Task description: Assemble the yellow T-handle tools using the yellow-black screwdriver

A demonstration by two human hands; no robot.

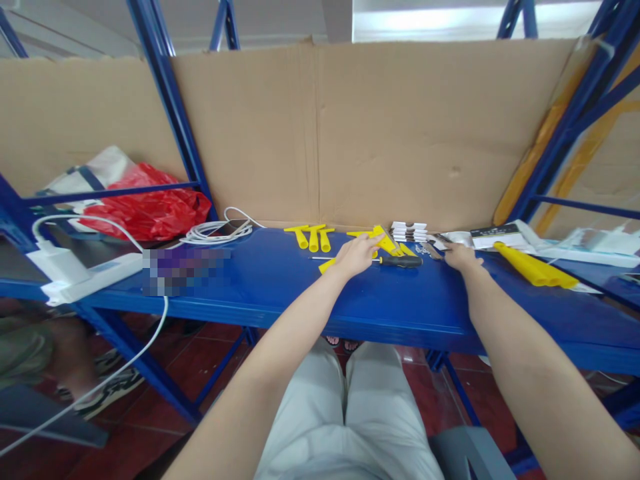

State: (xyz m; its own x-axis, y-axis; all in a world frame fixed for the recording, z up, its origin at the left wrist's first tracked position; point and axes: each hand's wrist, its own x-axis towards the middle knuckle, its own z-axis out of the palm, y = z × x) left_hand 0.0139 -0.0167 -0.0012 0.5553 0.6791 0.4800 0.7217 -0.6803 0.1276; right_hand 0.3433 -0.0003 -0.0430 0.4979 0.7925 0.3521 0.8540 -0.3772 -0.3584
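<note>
Yellow piece point(390, 244), at left hand point(356, 256), beyond screwdriver point(401, 262)

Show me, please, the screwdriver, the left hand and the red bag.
Screwdriver point(403, 262): head view, on its handle.
Left hand point(356, 255): head view, on its back.
Red bag point(150, 215): head view, on its crumpled front.

A blue metal counter point(280, 293) crosses the middle of the frame, with a tan cardboard panel point(400, 133) upright behind it. At centre, three yellow plastic T-shaped pieces point(313, 240) lie near its back edge. Right of them, between the left hand point(356, 255) and right hand point(461, 257), a black screwdriver handle point(403, 262) lies before a stack of flat white pieces point(409, 232). A coiled white cable point(215, 233) lies left of centre; yellow tapered plastic pieces point(533, 267) lie toward the right.
</note>
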